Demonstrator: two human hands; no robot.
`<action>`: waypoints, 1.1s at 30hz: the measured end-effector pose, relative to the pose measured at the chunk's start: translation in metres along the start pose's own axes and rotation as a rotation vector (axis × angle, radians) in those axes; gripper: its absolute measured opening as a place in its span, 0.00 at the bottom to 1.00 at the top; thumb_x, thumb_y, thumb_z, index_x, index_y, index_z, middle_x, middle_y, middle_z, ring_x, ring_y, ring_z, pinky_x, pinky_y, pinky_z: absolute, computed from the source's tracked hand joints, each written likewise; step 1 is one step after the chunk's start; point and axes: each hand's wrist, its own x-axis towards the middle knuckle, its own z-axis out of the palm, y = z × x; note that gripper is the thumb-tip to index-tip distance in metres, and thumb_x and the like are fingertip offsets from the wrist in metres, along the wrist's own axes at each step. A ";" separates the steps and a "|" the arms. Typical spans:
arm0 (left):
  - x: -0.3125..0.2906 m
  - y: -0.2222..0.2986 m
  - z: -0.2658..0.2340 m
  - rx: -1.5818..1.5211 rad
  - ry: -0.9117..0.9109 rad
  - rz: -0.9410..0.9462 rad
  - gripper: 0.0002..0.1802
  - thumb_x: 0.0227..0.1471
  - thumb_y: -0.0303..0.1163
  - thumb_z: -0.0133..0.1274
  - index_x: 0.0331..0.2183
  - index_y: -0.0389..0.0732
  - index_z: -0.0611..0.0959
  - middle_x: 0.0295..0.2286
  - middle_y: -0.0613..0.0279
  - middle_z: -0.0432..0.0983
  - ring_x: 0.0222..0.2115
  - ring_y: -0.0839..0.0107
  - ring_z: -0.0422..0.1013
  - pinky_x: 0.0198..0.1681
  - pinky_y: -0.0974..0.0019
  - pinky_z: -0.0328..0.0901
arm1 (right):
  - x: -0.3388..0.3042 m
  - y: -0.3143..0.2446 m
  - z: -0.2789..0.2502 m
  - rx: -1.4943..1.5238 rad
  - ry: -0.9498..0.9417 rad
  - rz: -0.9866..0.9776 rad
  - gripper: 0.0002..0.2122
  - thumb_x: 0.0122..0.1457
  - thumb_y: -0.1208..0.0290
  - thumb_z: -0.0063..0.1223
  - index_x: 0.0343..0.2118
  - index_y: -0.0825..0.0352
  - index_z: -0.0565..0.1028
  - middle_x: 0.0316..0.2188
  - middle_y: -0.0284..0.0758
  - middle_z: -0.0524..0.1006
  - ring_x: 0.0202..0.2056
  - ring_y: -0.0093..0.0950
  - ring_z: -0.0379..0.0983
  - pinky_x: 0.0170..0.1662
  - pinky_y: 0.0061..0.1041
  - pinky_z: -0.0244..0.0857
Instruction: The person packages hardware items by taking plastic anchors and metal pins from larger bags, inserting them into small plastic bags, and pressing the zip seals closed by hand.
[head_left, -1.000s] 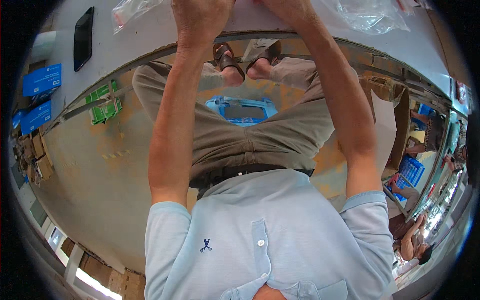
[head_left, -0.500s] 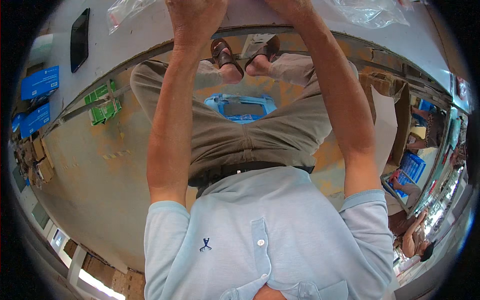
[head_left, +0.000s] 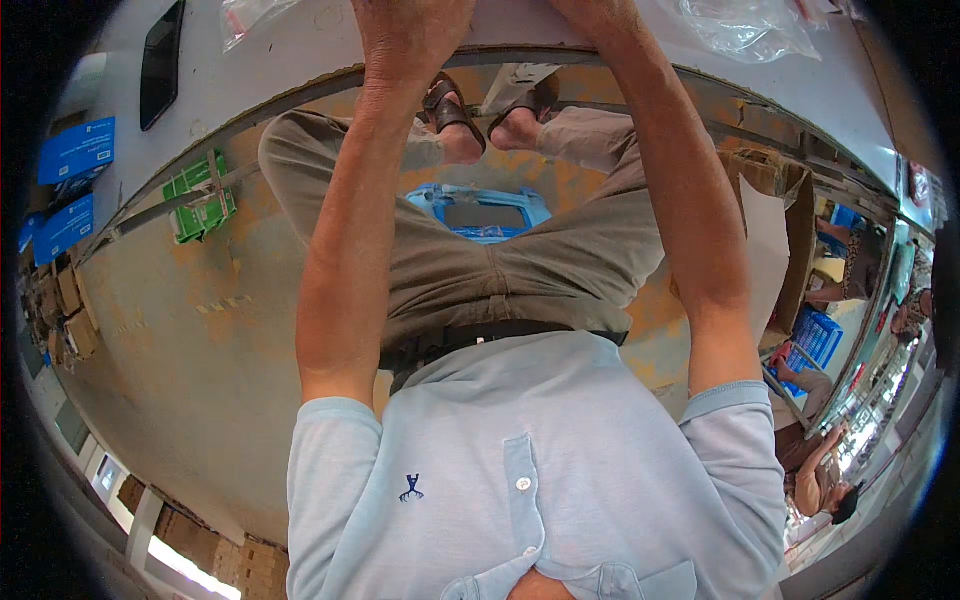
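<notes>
At the top edge, over the near side of the white table (head_left: 290, 70), are my left hand (head_left: 415, 35) and my right hand (head_left: 600, 18). Only the wrists and backs of the hands show. The fingers of both are cut off by the frame, so anything they hold is out of sight. A clear plastic bag (head_left: 745, 28) lies on the table to the right of my right hand. Left of my left hand is another clear bag (head_left: 255, 14) with something red in it, and farther left a black phone (head_left: 161, 70) lies flat.
Below the table edge are a blue plastic stool (head_left: 430, 200) between my legs and a green crate (head_left: 200, 195) at left. Blue boxes (head_left: 75, 150) stand far left. An open cardboard box (head_left: 795, 235) is at right, and another person (head_left: 815, 480) sits beyond it.
My left hand and forearm have shifted a little to the right, toward my right hand. The right hand has moved slightly to the right. The view has tilted slightly.
</notes>
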 end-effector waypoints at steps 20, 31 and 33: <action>-0.001 -0.002 0.002 0.008 -0.047 0.016 0.06 0.59 0.26 0.59 0.34 0.33 0.85 0.24 0.65 0.81 0.26 0.79 0.74 0.31 0.71 0.68 | 0.000 0.005 -0.004 -0.002 -0.013 -0.060 0.09 0.58 0.75 0.53 0.34 0.76 0.80 0.26 0.36 0.81 0.27 0.22 0.77 0.31 0.24 0.71; -0.001 -0.003 0.003 0.055 -0.033 0.055 0.05 0.59 0.26 0.58 0.32 0.34 0.85 0.23 0.67 0.79 0.25 0.80 0.71 0.30 0.72 0.66 | -0.002 0.006 -0.006 -0.028 -0.019 -0.049 0.09 0.58 0.72 0.55 0.34 0.75 0.79 0.26 0.36 0.80 0.27 0.22 0.76 0.32 0.24 0.71; -0.002 -0.004 0.000 0.036 -0.055 0.049 0.05 0.59 0.26 0.58 0.33 0.34 0.85 0.24 0.66 0.80 0.25 0.79 0.72 0.30 0.71 0.67 | -0.003 0.002 -0.004 -0.062 -0.013 -0.040 0.09 0.57 0.72 0.55 0.33 0.75 0.79 0.26 0.36 0.80 0.27 0.22 0.75 0.32 0.24 0.70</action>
